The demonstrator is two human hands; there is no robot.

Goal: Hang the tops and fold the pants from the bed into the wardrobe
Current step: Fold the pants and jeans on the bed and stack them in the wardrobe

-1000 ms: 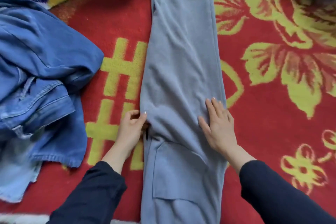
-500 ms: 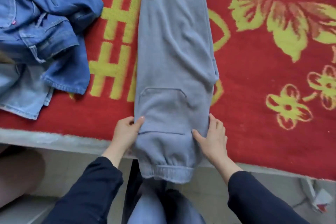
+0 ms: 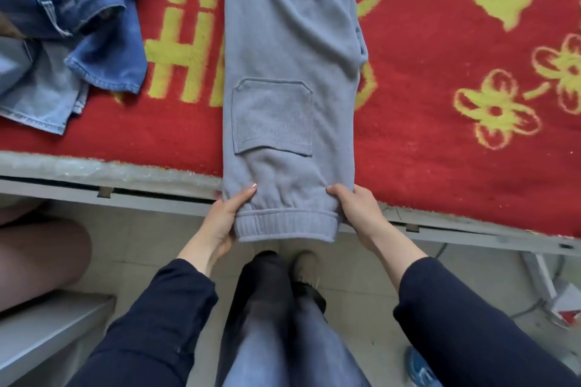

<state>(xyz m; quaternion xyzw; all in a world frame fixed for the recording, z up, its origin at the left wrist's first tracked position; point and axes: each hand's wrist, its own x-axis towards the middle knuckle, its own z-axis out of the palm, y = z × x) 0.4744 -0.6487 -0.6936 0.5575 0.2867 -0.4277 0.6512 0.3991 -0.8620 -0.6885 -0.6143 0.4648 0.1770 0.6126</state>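
Left hand (image 3: 224, 220) and right hand (image 3: 355, 207) have slid down the grey sweatpants (image 3: 283, 41) to the bed (image 3: 94, 166) edge, each gripping a corner of the cuff (image 3: 284, 225); first fold looks imminent.

Left hand (image 3: 220, 220), right hand (image 3: 356, 208): curled grip.

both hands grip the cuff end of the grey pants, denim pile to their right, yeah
No: the denim pile lies to the left of the grey pants, as the head view shows. The left hand and right hand do grip the cuff end.
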